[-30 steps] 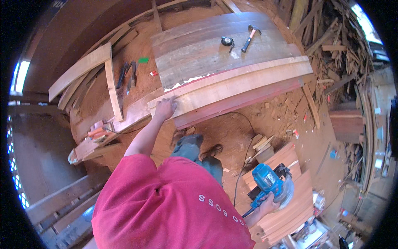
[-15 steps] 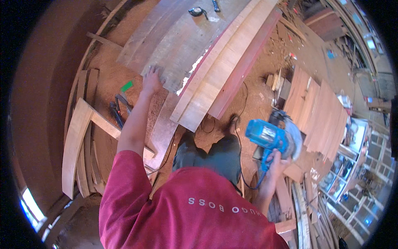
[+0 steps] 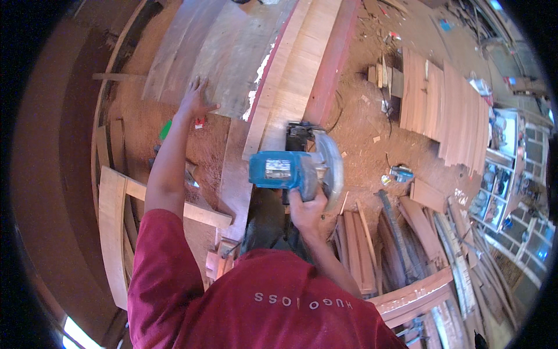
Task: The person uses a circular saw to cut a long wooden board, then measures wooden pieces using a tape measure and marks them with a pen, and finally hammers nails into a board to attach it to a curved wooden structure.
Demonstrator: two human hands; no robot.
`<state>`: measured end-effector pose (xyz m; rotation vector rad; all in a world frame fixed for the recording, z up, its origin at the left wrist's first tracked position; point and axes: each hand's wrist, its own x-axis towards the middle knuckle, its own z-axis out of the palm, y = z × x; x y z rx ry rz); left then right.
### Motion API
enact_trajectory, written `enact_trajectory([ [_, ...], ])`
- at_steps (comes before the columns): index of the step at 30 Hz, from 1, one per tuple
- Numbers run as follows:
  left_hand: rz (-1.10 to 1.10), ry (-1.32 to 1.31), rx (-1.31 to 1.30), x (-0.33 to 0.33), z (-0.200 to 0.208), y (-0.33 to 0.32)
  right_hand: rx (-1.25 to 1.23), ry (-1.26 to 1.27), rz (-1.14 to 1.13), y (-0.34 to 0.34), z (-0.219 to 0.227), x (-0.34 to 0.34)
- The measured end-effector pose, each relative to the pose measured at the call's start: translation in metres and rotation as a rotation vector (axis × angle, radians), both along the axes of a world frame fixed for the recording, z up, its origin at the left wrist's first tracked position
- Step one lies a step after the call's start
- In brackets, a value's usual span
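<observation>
My right hand (image 3: 308,208) is wrapped round the rear handle of a blue circular saw (image 3: 276,168) with a silver blade guard. The saw is at the near end of a long pale board (image 3: 302,75); I cannot tell whether its base touches the wood. The pale board lies along the right side of a wide, worn wooden panel (image 3: 218,70), with a dark red board (image 3: 331,78) beside it. My left hand (image 3: 196,102) lies on the panel's near left corner, fingers spread. The blade is mostly hidden by its guard.
Wooden slats (image 3: 424,96) lie side by side on the sawdust-covered floor to the right. Near them is a small blue power tool (image 3: 401,173). Offcuts (image 3: 401,232) pile up at the lower right. A curved wooden frame (image 3: 113,215) is by my left arm.
My right hand has carried the circular saw leftward, from over the floor to the pale board's near end. My left hand stays on the panel, fingers more spread. The view has shifted.
</observation>
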<state>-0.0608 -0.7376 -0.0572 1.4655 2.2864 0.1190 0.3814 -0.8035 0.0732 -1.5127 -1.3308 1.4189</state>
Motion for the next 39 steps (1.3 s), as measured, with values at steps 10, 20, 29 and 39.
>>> enact_trajectory([
  [10, -0.008, 0.082, -0.071, 0.001, -0.008, 0.007, 0.101, 0.017, -0.078, -0.041, -0.024, -0.077],
  [20, -0.038, 0.089, -0.039, -0.011, -0.036, 0.012, 0.120, 0.029, -0.120, -0.067, -0.020, -0.118],
  [29, -0.039, 0.079, -0.001, 0.002, -0.020, 0.006, 0.225, -0.115, -0.058, -0.058, -0.038, -0.117],
  [39, -0.103, 0.177, -0.070, 0.003, -0.011, 0.006, 0.245, -0.154, -0.025, -0.043, -0.031, -0.125],
])
